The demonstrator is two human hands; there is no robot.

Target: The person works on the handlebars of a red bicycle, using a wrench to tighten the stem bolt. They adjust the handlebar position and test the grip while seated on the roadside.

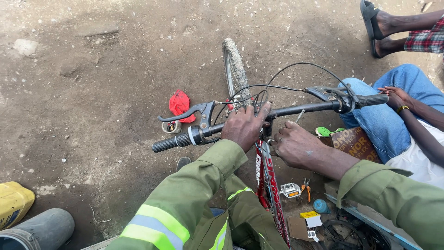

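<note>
Standing over bare dirt ground (92, 69), a red bicycle (268, 180) points its front wheel (235, 69) away from the camera. Its handlebar (296, 110) runs from the left grip low at left to the right grip beside a seated person in jeans (393, 106), whose hand rests just past that grip.

The left hand (244, 126) is clenched over the bar just left of the stem. The right hand (296, 147) presses against the stem area just below the bar; whether its fingers pinch a bolt or small tool there I cannot tell.

Working well here probably means keeping the left hand's hold firm so the bar does not swing, with the right hand working close to the stem and clear of the looping brake cables (286, 76).

Open ground lies to the left and ahead; the right side is crowded by the seated person, a cardboard box (356, 142), pliers (306, 189) and small parts. A red cloth (179, 104) lies near the left brake lever (185, 113).
</note>
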